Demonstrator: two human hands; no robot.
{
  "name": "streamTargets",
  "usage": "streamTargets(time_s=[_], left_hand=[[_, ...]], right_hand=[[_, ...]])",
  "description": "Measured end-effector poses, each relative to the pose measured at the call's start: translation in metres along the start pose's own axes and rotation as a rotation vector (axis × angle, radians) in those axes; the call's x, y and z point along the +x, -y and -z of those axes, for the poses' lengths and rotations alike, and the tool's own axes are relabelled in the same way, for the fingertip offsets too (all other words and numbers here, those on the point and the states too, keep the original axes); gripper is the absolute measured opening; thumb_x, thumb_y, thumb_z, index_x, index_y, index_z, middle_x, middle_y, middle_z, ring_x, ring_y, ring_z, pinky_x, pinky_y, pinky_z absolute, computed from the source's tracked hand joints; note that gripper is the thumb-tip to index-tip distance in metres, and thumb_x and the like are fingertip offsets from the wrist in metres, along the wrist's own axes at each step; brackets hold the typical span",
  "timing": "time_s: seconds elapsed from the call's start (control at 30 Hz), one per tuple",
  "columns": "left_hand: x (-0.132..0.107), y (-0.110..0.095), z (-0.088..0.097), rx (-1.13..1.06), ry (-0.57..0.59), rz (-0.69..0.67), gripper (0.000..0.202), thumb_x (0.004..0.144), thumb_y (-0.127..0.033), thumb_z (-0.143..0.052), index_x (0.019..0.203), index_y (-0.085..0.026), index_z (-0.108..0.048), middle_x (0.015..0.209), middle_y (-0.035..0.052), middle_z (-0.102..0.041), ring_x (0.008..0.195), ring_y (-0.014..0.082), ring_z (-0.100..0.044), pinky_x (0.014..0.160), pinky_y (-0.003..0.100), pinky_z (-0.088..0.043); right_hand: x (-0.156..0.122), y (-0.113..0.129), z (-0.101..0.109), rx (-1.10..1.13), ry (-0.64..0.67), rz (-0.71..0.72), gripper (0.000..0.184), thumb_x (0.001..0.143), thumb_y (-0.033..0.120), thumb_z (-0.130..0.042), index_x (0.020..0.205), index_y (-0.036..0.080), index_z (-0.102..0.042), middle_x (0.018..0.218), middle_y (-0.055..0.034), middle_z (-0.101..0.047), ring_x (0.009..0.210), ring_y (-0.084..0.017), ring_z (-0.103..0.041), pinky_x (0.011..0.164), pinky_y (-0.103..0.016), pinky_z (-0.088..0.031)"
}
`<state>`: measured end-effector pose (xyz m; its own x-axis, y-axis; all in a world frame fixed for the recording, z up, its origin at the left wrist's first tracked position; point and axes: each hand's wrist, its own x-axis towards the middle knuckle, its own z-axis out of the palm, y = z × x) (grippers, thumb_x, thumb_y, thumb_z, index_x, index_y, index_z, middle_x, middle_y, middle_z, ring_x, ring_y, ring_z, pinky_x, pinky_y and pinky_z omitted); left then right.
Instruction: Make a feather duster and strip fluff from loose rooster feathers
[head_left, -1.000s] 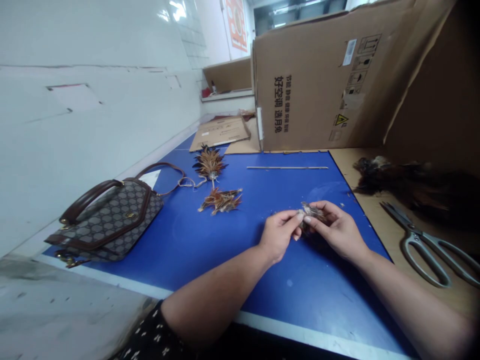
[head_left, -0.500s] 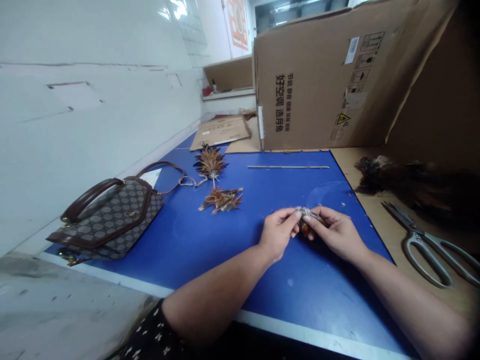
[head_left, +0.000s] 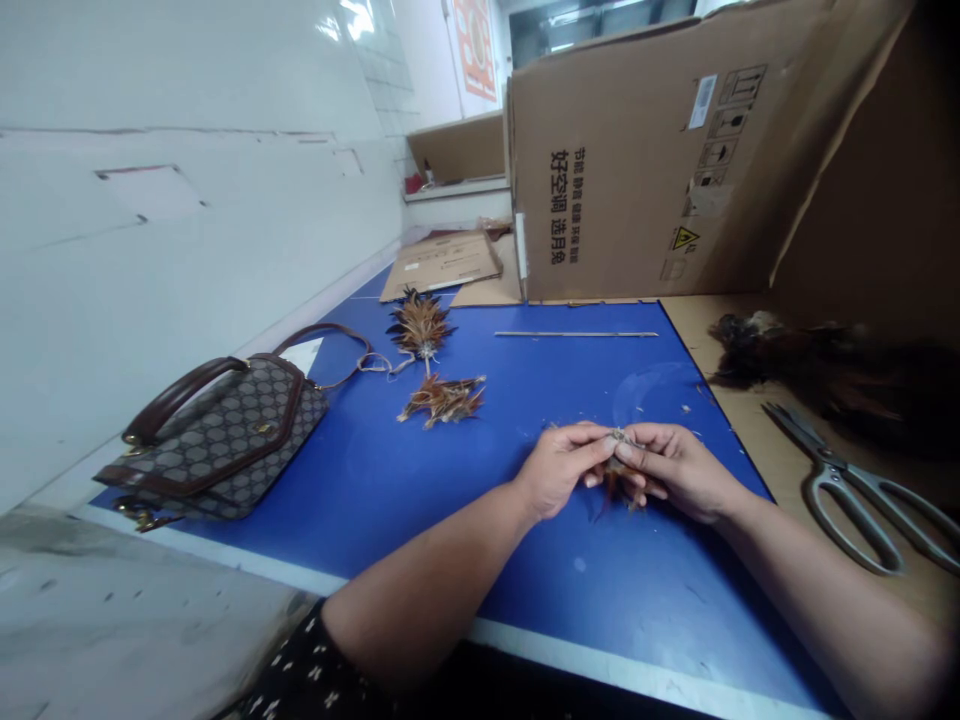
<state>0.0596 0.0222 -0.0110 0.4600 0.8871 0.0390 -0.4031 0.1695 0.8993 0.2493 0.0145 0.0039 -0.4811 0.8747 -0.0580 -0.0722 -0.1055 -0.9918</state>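
Note:
My left hand [head_left: 559, 468] and my right hand [head_left: 679, 468] meet over the blue table top [head_left: 420, 480], both pinching a small bundle of brown feathers [head_left: 619, 478]. The bundle's pale tied end sits between my fingertips, and its feather tips hang down under my right fingers. Two finished feather clusters lie farther back: one fanned cluster [head_left: 420, 325] and one flatter cluster [head_left: 442, 397].
A patterned handbag [head_left: 217, 435] with brown handles lies at the left. A thin stick [head_left: 576, 334] rests at the back of the blue top. Large scissors [head_left: 855, 490] and a dark feather pile [head_left: 817, 365] sit on cardboard at right. A big cardboard box [head_left: 637, 160] stands behind.
Both hands have dropped slightly toward me with the bundle. The feathers have turned so their tips now point down below my right fingers.

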Motion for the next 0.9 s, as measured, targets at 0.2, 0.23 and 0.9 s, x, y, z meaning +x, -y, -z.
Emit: streamTargets(time_s=[0.2, 0.23, 0.9], left_hand=[[0.001, -0.003, -0.002, -0.070, 0.006, 0.073, 0.038, 0.073, -0.046, -0.088, 0.088, -0.013, -0.078, 0.079, 0.0024, -0.057, 0.063, 0.0068, -0.046, 0.051, 0.022, -0.024], [0.001, -0.003, -0.002, -0.070, 0.009, 0.077, 0.038, 0.073, -0.046, -0.088, 0.089, -0.013, -0.078, 0.077, 0.0019, -0.056, 0.062, 0.0065, -0.045, 0.051, 0.022, -0.023], [0.008, 0.010, 0.002, -0.021, -0.305, -0.011, 0.037, 0.074, -0.045, -0.086, 0.090, -0.014, -0.074, 0.067, -0.0024, -0.057, 0.057, 0.0051, -0.045, 0.052, 0.020, -0.030]], right_hand=[[-0.001, 0.001, -0.001, -0.022, 0.007, 0.004, 0.039, 0.089, 0.052, -0.075, 0.084, 0.015, -0.068, 0.056, 0.0042, -0.054, 0.042, -0.006, -0.042, 0.043, -0.022, -0.037], [0.000, 0.000, -0.001, -0.020, 0.010, 0.006, 0.038, 0.090, 0.052, -0.074, 0.085, 0.015, -0.068, 0.055, 0.0046, -0.054, 0.042, -0.006, -0.041, 0.044, -0.022, -0.039], [0.004, -0.002, -0.013, -0.184, -0.123, 0.082, 0.044, 0.095, 0.059, -0.064, 0.079, 0.018, -0.064, 0.065, 0.0001, -0.062, 0.049, -0.009, -0.047, 0.048, -0.023, -0.037]])
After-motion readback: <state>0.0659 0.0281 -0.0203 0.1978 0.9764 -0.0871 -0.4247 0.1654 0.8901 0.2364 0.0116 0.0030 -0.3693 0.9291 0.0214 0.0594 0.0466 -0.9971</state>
